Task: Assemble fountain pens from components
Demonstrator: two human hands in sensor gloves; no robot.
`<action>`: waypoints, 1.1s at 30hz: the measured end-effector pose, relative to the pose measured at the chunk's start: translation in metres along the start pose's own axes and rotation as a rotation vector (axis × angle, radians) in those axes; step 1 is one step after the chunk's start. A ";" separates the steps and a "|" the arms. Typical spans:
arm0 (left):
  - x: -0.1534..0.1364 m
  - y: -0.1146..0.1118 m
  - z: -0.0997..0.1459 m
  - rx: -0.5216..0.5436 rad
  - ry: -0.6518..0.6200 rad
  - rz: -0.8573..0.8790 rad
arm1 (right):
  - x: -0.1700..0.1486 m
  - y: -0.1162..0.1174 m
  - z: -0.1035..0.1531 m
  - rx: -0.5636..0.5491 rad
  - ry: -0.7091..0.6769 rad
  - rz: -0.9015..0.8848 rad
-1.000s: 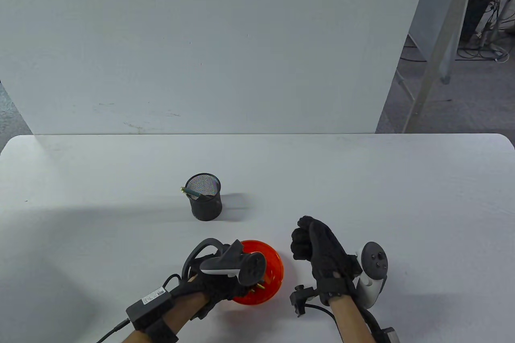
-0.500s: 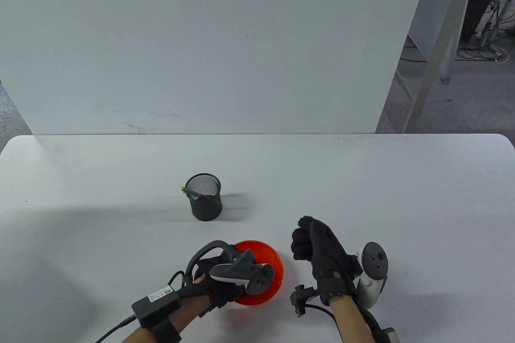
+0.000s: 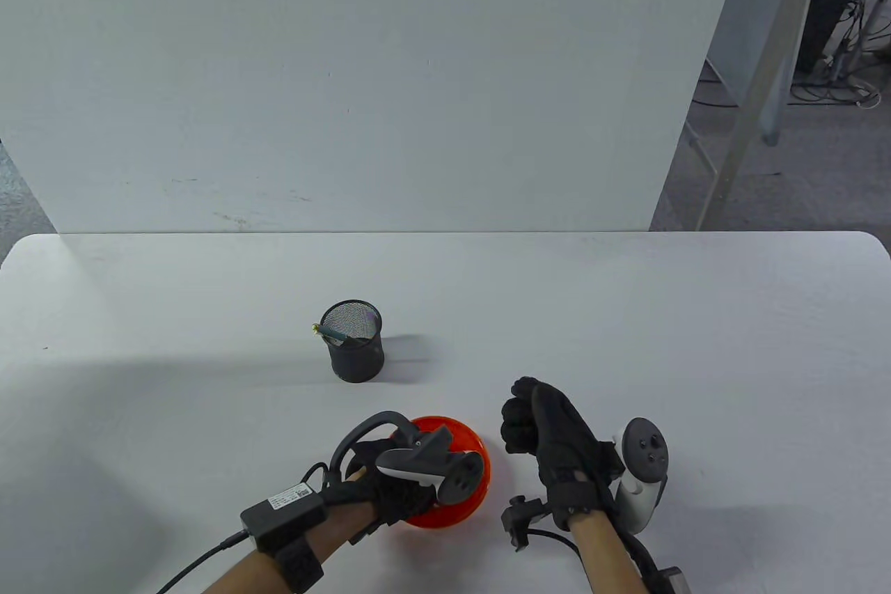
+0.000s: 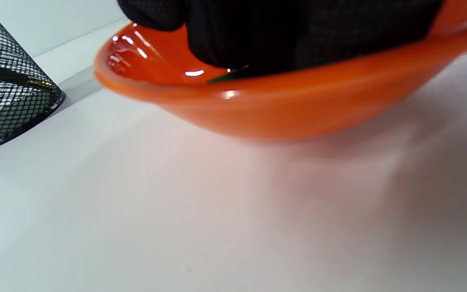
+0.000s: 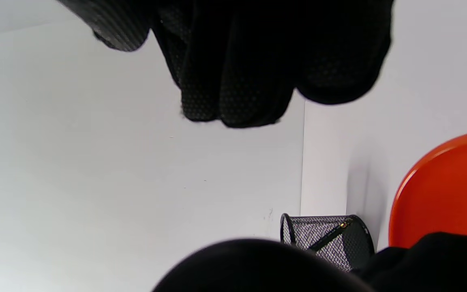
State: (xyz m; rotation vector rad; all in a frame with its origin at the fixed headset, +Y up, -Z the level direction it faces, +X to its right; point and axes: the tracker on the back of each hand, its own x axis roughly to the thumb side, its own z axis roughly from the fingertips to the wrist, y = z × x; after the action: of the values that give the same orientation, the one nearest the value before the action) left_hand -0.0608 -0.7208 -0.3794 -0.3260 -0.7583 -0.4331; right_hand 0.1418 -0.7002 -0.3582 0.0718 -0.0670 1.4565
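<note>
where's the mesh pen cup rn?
Table view: mesh pen cup stands left of centre, just beyond the orange bowl that the left hand reaches into.

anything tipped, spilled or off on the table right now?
Nothing stands out. The mesh pen cup stands upright with one pen leaning in it. The orange bowl sits flat, and the left hand reaches into it. The right hand is curled beside the bowl; what it holds, if anything, can't be seen.
</note>
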 end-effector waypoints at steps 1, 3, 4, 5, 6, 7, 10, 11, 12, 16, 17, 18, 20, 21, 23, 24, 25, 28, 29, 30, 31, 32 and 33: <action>-0.001 0.000 0.000 0.007 0.001 0.008 | 0.000 0.000 0.000 0.002 0.001 0.001; -0.003 0.000 -0.001 -0.002 0.002 0.019 | 0.000 0.000 0.000 0.004 0.003 -0.002; -0.003 0.001 -0.002 -0.019 0.003 0.026 | 0.000 0.000 0.000 0.004 0.003 -0.003; -0.002 0.001 -0.004 -0.047 -0.002 0.027 | 0.000 0.000 0.000 0.005 0.002 -0.003; -0.001 0.001 -0.004 -0.046 0.001 0.016 | -0.001 0.000 0.000 0.007 0.002 -0.003; 0.000 0.002 -0.006 -0.054 -0.004 0.007 | -0.001 0.000 0.000 0.008 0.002 -0.003; 0.003 0.002 -0.007 -0.040 -0.010 -0.032 | -0.001 0.000 0.000 0.009 0.002 -0.003; 0.003 0.001 -0.007 -0.038 -0.014 -0.033 | -0.002 0.001 -0.001 0.011 0.003 -0.001; 0.003 0.001 -0.007 -0.042 -0.016 -0.032 | -0.002 0.001 -0.001 0.012 0.005 0.000; 0.007 0.000 -0.009 -0.060 -0.020 -0.054 | -0.002 0.001 -0.001 0.018 0.008 0.001; 0.008 0.000 -0.009 -0.067 -0.022 -0.068 | -0.002 0.001 -0.001 0.020 0.009 0.003; 0.009 0.000 -0.010 -0.066 -0.023 -0.083 | -0.003 0.001 -0.001 0.022 0.010 0.005; 0.008 0.001 -0.010 -0.064 -0.028 -0.078 | -0.003 0.001 -0.001 0.024 0.014 0.006; 0.007 0.000 -0.010 -0.059 -0.030 -0.062 | -0.003 0.001 -0.001 0.024 0.015 0.006; 0.006 0.000 -0.010 -0.055 -0.033 -0.055 | -0.003 0.002 -0.001 0.026 0.017 0.007; 0.006 -0.001 -0.010 -0.053 -0.033 -0.048 | -0.003 0.002 -0.001 0.026 0.017 0.008; 0.005 -0.001 -0.011 -0.053 -0.032 -0.048 | -0.003 0.002 -0.001 0.026 0.018 0.009; 0.003 -0.001 -0.011 -0.052 -0.030 -0.033 | -0.004 0.002 -0.001 0.029 0.019 0.013; 0.002 -0.001 -0.011 -0.047 -0.028 -0.032 | -0.004 0.002 -0.001 0.029 0.019 0.013; -0.001 0.000 -0.010 -0.044 -0.025 -0.018 | -0.004 0.002 -0.002 0.029 0.018 0.012; -0.003 -0.001 -0.010 -0.040 -0.028 0.008 | -0.004 0.002 -0.002 0.029 0.018 0.010; -0.004 -0.001 -0.009 -0.038 -0.028 0.015 | -0.004 0.002 -0.002 0.029 0.018 0.008; -0.004 -0.001 -0.009 -0.032 -0.030 0.015 | -0.004 0.002 -0.002 0.030 0.017 0.005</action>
State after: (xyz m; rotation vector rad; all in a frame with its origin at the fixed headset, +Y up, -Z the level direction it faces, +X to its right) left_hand -0.0590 -0.7243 -0.3881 -0.3682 -0.7790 -0.4273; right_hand 0.1395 -0.7036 -0.3603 0.0837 -0.0321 1.4634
